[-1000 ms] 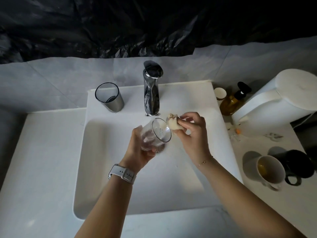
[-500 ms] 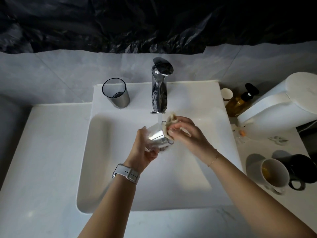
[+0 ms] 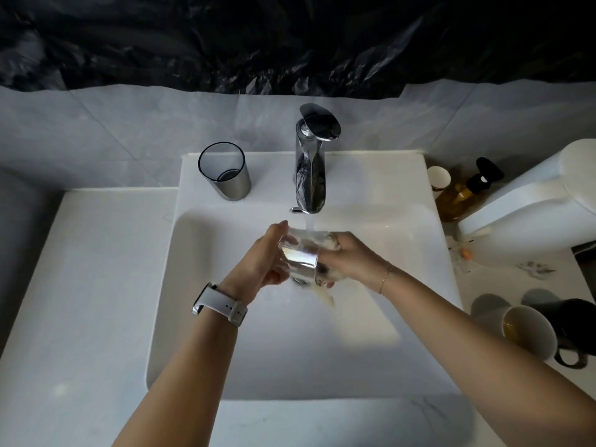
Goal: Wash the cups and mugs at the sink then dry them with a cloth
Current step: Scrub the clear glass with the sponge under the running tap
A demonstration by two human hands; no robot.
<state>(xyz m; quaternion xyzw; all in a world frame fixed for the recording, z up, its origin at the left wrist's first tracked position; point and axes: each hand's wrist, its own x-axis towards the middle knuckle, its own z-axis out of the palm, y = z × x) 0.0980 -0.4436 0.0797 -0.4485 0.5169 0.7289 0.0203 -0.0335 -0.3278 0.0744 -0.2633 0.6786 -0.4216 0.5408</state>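
My left hand (image 3: 264, 259) grips a clear glass cup (image 3: 298, 256) over the white sink (image 3: 322, 375), its mouth turned to the right. Water runs from the chrome faucet (image 3: 311, 166) onto the cup. My right hand (image 3: 350, 259) holds a pale sponge (image 3: 325, 293) and its fingers are pushed into the cup's mouth; part of the sponge hangs out below. A second glass cup (image 3: 225, 171) stands upright on the sink ledge, left of the faucet. A white mug (image 3: 529, 330) with yellowish residue and a black mug (image 3: 571, 327) sit on the counter at right.
An amber pump bottle (image 3: 464, 191) and a small paper cup (image 3: 438, 177) stand at the back right, beside a large white kettle (image 3: 532, 211). Small scraps (image 3: 535, 269) lie on the right counter. The left counter (image 3: 90, 285) is white. Black plastic sheeting covers the wall above.
My right hand went from holding the sponge beside the cup's rim to pushing it inside the cup. Both hands moved under the faucet, and water now runs on the cup.
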